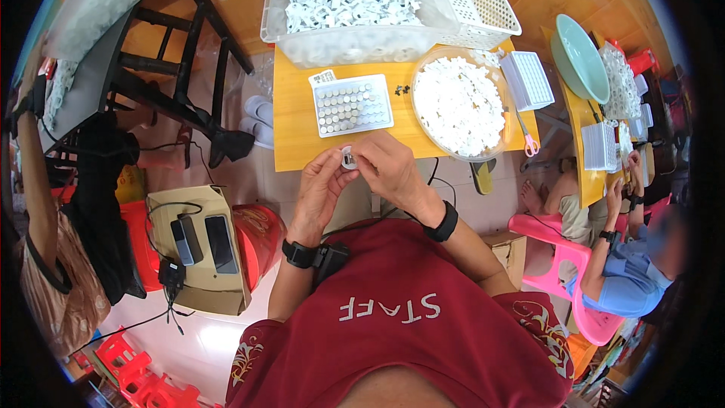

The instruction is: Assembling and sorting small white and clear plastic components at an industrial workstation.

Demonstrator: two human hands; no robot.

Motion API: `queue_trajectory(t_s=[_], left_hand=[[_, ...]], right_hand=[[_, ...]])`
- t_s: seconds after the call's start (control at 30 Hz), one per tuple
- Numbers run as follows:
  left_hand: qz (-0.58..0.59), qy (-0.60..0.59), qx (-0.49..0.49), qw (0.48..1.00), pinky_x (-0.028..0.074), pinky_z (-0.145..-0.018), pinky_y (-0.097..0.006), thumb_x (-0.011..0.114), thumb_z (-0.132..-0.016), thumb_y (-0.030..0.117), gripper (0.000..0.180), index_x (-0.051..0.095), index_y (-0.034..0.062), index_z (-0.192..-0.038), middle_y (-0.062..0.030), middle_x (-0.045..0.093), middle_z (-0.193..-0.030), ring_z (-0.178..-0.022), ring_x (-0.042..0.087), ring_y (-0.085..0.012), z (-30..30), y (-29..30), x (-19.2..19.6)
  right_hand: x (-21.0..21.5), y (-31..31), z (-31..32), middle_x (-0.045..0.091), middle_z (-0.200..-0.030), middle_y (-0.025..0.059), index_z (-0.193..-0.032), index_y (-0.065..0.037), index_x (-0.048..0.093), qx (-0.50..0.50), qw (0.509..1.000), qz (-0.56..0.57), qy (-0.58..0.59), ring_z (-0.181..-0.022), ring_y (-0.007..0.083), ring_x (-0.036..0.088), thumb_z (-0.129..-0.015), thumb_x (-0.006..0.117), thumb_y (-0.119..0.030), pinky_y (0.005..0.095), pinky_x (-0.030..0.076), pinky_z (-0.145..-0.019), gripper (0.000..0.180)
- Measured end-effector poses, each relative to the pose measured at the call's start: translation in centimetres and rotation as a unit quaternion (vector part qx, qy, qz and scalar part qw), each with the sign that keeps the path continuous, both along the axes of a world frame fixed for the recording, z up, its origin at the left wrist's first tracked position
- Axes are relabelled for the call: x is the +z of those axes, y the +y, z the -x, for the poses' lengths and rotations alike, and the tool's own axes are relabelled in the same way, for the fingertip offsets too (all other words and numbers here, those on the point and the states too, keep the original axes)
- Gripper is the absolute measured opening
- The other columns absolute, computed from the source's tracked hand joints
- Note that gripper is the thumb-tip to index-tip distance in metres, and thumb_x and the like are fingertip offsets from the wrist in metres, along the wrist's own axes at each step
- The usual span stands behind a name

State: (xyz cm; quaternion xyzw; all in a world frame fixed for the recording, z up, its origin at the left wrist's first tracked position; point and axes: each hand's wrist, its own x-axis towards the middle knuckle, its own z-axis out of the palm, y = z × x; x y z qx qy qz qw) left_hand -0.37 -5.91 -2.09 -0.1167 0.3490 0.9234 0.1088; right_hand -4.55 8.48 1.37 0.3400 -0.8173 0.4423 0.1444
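Just past the table's near edge, my left hand pinches a small white plastic part with a shiny metallic middle. My right hand has its fingers closed on the same part from the other side. Beyond them on the yellow table lies a white tray with rows of small round silver discs. Several tiny dark pieces are scattered to its right. Further right, a round clear basin holds many small white pieces.
A large clear bin of white parts stands at the back, beside a white perforated basket. Stacked white trays and pink-handled scissors are at the right. Phones lie in a cardboard box on the left. Other people sit either side.
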Motion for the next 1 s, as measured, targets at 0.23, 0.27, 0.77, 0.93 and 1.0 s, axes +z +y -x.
queue_trajectory(t_s=[0.23, 0.27, 0.77, 0.93, 1.0], left_hand=[[0.026, 0.01, 0.003, 1.0, 0.052, -0.073, -0.026, 0.051, -0.09, 0.014, 0.02, 0.058, 0.0022, -0.105, -0.0053, 0.061, -0.094, -0.084, 0.06, -0.0126, -0.1, 0.2, -0.3], [0.03, 0.008, 0.005, 0.999, 0.052, -0.073, -0.026, 0.051, -0.091, 0.014, 0.02, 0.058, 0.0021, -0.104, -0.0054, 0.061, -0.094, -0.084, 0.06, -0.0127, -0.1, 0.2, -0.3], [0.103, 0.015, -0.028, 0.994, 0.052, -0.073, -0.027, 0.052, -0.09, 0.014, 0.021, 0.059, -0.0001, -0.104, -0.005, 0.061, -0.095, -0.083, 0.058, -0.0111, 0.3, 0.6, 0.2], [0.128, 0.008, -0.033, 0.991, 0.051, -0.072, -0.025, 0.052, -0.09, 0.014, 0.024, 0.058, -0.0022, -0.107, -0.0074, 0.062, -0.095, -0.082, 0.059, -0.0122, 0.6, 1.5, 0.4], [0.115, -0.014, -0.026, 0.993, 0.051, -0.071, -0.025, 0.052, -0.09, 0.014, 0.025, 0.058, -0.002, -0.108, -0.0075, 0.062, -0.095, -0.082, 0.059, -0.0129, 0.4, 1.4, 0.1]], right_hand=[[0.8, 0.5, -0.2, 0.054, -0.078, 0.0089, -0.09, -0.003, 0.056, 0.025, 0.998, -0.048, 0.033, -0.075, 0.0259, 0.053, -0.065, 0.055, 0.003, 0.0343, 0.046, -0.063, 0.025], [0.8, 0.5, -0.1, 0.054, -0.078, 0.009, -0.091, -0.003, 0.056, 0.028, 0.997, -0.056, 0.039, -0.075, 0.0259, 0.053, -0.065, 0.055, 0.003, 0.0342, 0.046, -0.063, 0.026], [-0.3, 1.5, 0.5, 0.055, -0.078, 0.0125, -0.089, -0.003, 0.054, 0.055, 0.997, 0.001, -0.047, -0.074, 0.0301, 0.054, -0.065, 0.054, 0.003, 0.0378, 0.046, -0.062, 0.024], [-0.2, 1.9, -0.1, 0.055, -0.078, 0.0117, -0.089, -0.003, 0.055, 0.043, 0.998, -0.055, 0.007, -0.074, 0.0298, 0.055, -0.065, 0.056, 0.004, 0.0377, 0.046, -0.062, 0.025], [-0.5, 1.8, -0.6, 0.056, -0.079, 0.0111, -0.089, -0.003, 0.055, 0.025, 0.999, -0.027, 0.035, -0.075, 0.0295, 0.055, -0.063, 0.057, 0.003, 0.0372, 0.046, -0.062, 0.027]])
